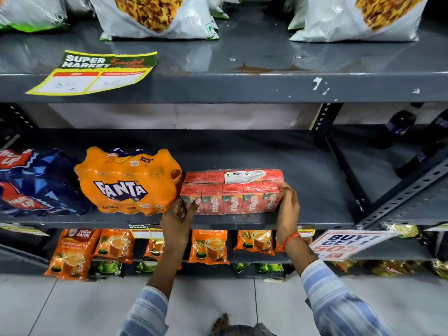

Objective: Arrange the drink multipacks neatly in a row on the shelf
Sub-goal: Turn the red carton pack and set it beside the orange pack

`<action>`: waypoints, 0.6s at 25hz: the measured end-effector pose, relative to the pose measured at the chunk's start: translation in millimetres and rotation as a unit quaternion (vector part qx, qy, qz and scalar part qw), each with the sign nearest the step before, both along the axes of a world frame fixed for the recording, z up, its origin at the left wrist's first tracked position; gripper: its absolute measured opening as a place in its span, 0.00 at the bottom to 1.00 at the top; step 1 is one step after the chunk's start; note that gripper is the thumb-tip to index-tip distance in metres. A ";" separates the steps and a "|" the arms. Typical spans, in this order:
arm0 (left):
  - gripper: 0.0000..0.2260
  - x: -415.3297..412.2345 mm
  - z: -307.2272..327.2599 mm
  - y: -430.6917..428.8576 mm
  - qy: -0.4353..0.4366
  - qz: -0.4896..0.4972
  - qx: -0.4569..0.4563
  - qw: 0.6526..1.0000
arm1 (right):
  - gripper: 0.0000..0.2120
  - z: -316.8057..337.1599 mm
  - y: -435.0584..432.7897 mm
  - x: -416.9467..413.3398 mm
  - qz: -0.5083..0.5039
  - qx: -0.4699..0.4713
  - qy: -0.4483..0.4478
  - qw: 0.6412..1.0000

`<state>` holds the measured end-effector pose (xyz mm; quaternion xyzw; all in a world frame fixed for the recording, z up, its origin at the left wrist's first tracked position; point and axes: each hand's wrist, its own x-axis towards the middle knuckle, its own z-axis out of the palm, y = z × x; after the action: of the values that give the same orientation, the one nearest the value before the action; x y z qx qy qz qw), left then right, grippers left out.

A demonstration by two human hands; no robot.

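A red Maaza carton multipack [232, 191] lies on the grey middle shelf [315, 180], just right of an orange Fanta multipack [128, 180]. Further left sits a dark blue Thums Up multipack [36, 183]. My left hand [180, 214] presses on the Maaza pack's left front corner, next to the Fanta pack. At the pack's right end my right hand [287, 209] grips it, thumb on top. The three packs stand side by side along the shelf front.
The middle shelf is bare to the right of the Maaza pack, up to a slotted upright [322, 122]. Dark bottles [397, 129] lie on the neighbouring shelf. Snack bags [155, 18] stand above. Tea pouches [208, 246] and a promo sign [344, 243] hang below.
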<state>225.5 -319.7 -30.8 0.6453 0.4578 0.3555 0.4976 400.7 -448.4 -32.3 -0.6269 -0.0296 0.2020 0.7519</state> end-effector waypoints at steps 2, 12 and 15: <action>0.11 -0.4 1.6 1.0 -0.010 -0.018 -0.003 1.000 | 0.17 -1.5 -4.1 5.3 0.062 -0.033 -0.012 0.997; 0.09 23.2 -9.9 -26.6 0.015 -0.088 0.021 0.996 | 0.15 -5.3 -34.4 31.3 -0.023 0.024 0.035 0.999; 0.10 33.9 -12.1 -34.7 0.026 -0.096 0.026 0.995 | 0.11 -4.7 -48.3 35.1 -0.046 0.032 0.037 0.998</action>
<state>259.4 -354.4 -42.9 0.7082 0.3967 0.3009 0.5005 435.8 -496.7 -37.0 -0.5954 0.0211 0.1889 0.7806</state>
